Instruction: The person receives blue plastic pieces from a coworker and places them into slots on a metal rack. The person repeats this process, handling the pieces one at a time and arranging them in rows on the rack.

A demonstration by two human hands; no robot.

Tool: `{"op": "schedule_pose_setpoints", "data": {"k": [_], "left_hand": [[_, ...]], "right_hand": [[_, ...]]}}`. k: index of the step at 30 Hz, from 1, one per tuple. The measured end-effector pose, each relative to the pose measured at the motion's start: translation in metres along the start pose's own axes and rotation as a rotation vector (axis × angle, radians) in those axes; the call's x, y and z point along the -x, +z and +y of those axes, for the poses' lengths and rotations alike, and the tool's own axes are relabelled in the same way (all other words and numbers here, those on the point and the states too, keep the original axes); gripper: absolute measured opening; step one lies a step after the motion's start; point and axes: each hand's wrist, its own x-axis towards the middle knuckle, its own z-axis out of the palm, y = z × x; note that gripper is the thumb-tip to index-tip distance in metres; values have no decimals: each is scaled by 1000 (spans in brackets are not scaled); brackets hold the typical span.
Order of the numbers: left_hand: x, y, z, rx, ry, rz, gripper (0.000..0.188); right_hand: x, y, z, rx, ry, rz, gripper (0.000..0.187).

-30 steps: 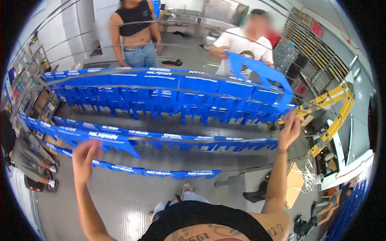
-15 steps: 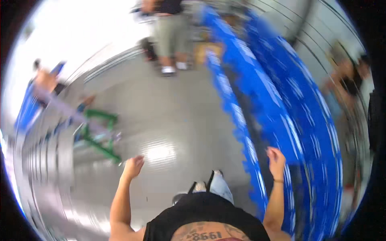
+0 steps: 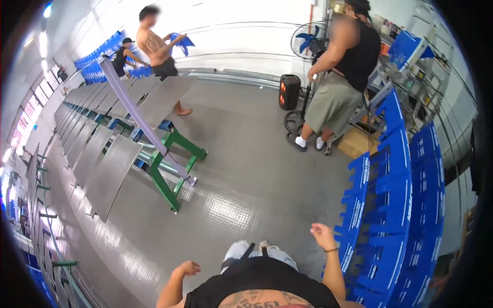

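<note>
Blue panels (image 3: 393, 210) hang in rows along the right; right hand (image 3: 323, 236), near them, fingers loosely parted; left hand (image 3: 189, 268), slack and half-open above the floor (image 3: 267, 174); farther, grey boards (image 3: 110, 167) beside a green frame (image 3: 162, 185); beyond, a black speaker (image 3: 289, 92), near a co-worker in olive shorts (image 3: 333, 100).

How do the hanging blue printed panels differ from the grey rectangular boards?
The blue printed panels hang; the grey rectangular boards rest on the green-legged rack. The panels have notched edges and white lettering; the boards look plain and mostly straight-edged. Both are in rows.
</note>
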Motion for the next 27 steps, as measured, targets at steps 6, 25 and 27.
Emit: {"op": "schedule_pose_setpoints", "data": {"k": [6, 25, 27], "left_hand": [[-72, -100, 104, -5, 109, 254, 41], [-184, -707, 554, -356, 885, 814, 28], [-184, -732, 594, -428, 947, 761, 28]], "right_hand": [[-238, 11, -97, 44, -188, -126, 26], [-580, 201, -229, -887, 116, -625, 29], [-607, 204, -260, -1035, 160, -641, 31]]}}
